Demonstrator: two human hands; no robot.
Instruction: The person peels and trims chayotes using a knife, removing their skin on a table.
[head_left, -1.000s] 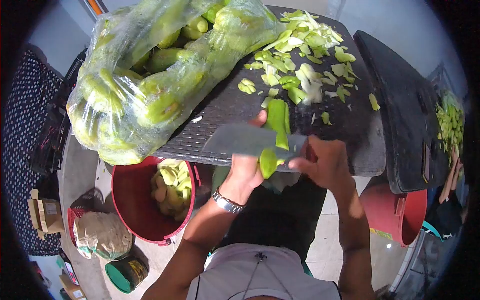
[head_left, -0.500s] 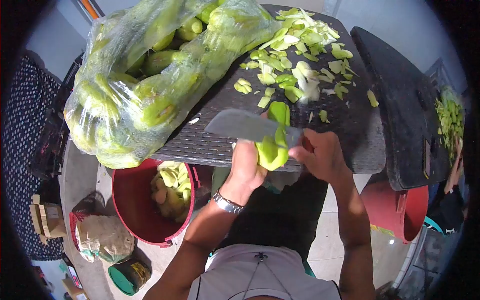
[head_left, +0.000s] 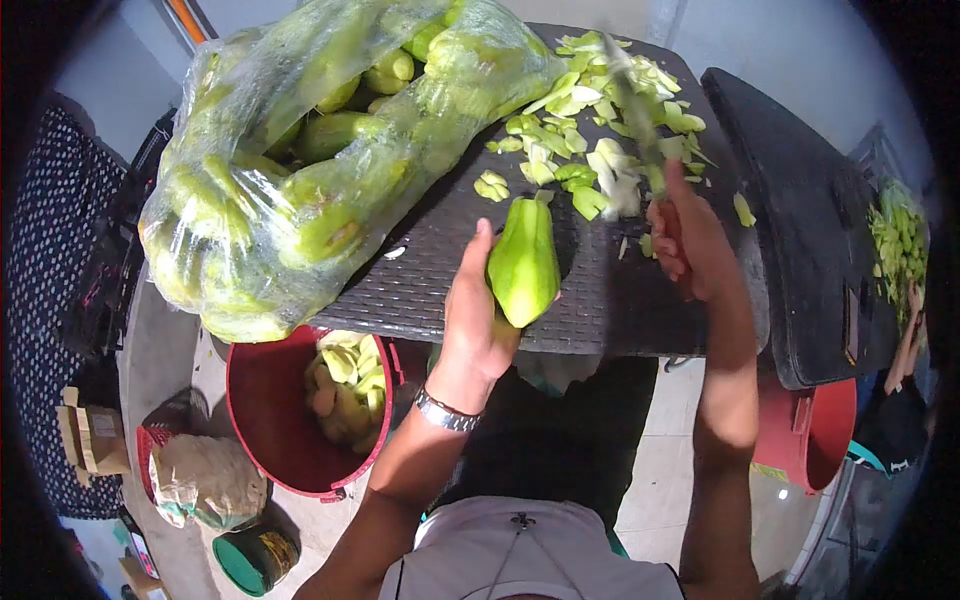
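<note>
A peeled-looking green fruit (head_left: pixel 525 265) rests in my left hand (head_left: pixel 472 315), its narrow end pointing away from me, over the table's near edge. My left thumb lies along the fruit's left side, and the fingers beneath are mostly hidden. My right hand (head_left: pixel 690 235) is closed round the handle of a large knife (head_left: pixel 633 105), raised to the right with its blade pointing away, blurred and seen nearly edge-on. Green and white peelings (head_left: pixel 590 150) lie scattered on the dark woven table (head_left: pixel 430 290) beyond the fruit.
A clear plastic bag (head_left: pixel 290 200) of green fruits covers the table's left side. Below stands a red bucket (head_left: pixel 250 400) holding pale pieces. Another red bucket (head_left: pixel 775 435) is under a dark panel (head_left: pixel 800 230) at right. A sack (head_left: pixel 205 475) and a green-lidded tub (head_left: pixel 240 562) sit lower left.
The knife has swung off the fruit, up and to the right, with my right hand. My left hand has turned, and the fruit now shows whole in it.
</note>
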